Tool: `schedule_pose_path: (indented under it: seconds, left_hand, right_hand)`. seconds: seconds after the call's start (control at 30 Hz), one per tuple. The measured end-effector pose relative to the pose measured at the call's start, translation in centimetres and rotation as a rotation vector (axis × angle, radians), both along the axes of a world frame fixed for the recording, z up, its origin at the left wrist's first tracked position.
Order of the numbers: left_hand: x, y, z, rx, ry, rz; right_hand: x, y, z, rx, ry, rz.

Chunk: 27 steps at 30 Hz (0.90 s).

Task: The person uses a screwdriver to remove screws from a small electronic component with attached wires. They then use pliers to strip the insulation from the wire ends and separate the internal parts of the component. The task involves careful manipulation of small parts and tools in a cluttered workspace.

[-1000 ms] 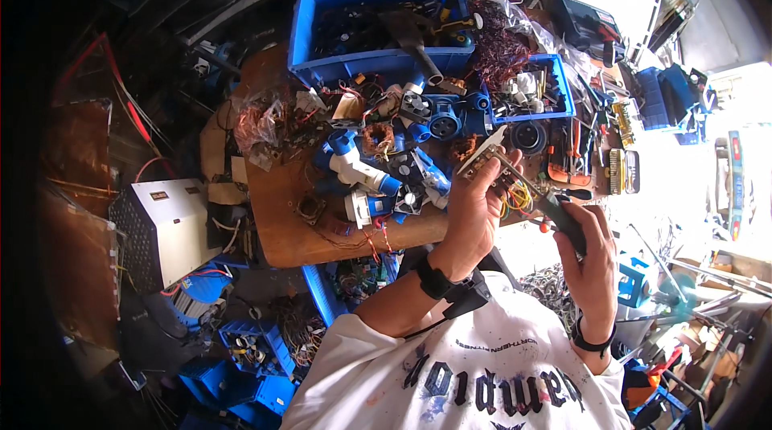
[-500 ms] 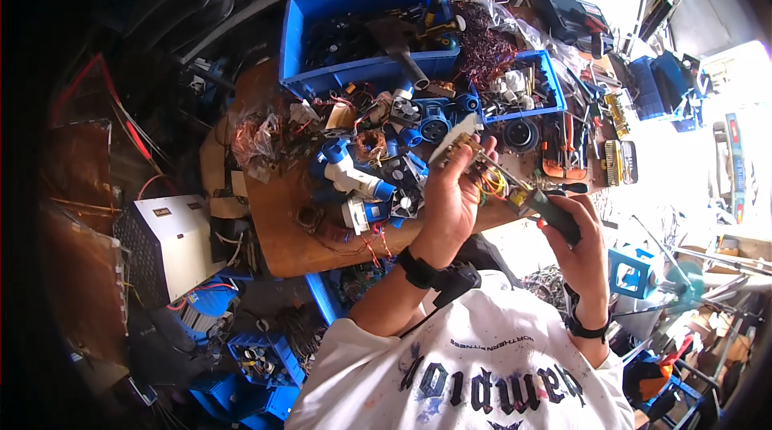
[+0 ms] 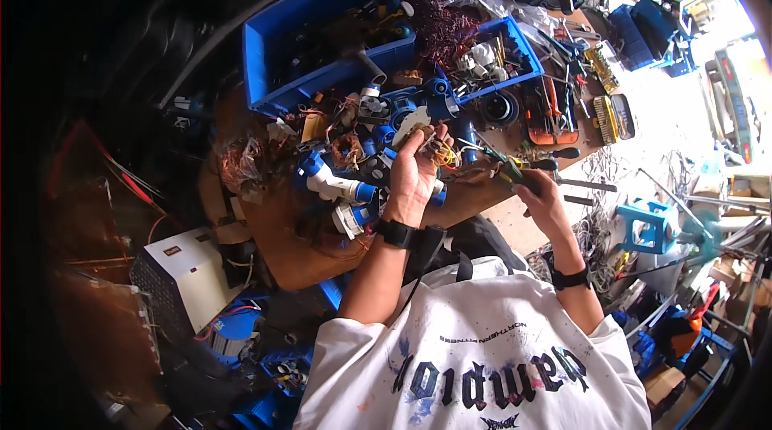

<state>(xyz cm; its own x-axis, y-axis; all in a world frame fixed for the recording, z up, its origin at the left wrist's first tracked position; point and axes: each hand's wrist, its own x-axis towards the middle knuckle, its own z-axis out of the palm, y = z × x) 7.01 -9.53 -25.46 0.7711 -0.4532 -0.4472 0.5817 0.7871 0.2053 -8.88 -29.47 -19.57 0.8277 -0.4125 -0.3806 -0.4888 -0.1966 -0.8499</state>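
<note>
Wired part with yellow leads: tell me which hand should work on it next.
Probably right: the right hand already grips a dark-handled tool pointed at the wired part, which the left hand steadies above the bench.

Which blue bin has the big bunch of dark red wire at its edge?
The small blue bin on the right: the dark red wire piles against its left side. The big blue bin holds dark parts instead.

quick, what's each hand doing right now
Left hand: closed on a small part with yellow wires.
Right hand: closed on a dark-handled tool.
</note>
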Motion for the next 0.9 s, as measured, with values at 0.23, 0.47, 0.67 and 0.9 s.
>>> schedule_pose_path:
  seconds: [0.23,0.47,0.67,0.9]
  left_hand:
    - [0.8,-5.1,-4.0,0.0,0.076,-0.169]
    - [2.2,-9.1,-4.0,0.05,0.097,-0.272]
    - [3.9,-10.8,-4.3,0.062,0.072,-0.276]
    - [4.1,-12.9,-2.6,0.24,-0.067,-0.452]
  right_hand:
    - [-0.4,-1.0,-2.7,0.048,-0.011,-0.048]
    - [-0.6,-2.8,-3.2,0.167,-0.015,-0.123]
    - [-0.6,-4.1,-3.3,0.075,-0.042,-0.131]
    - [-0.3,-4.3,-2.7,0.01,-0.118,-0.215]
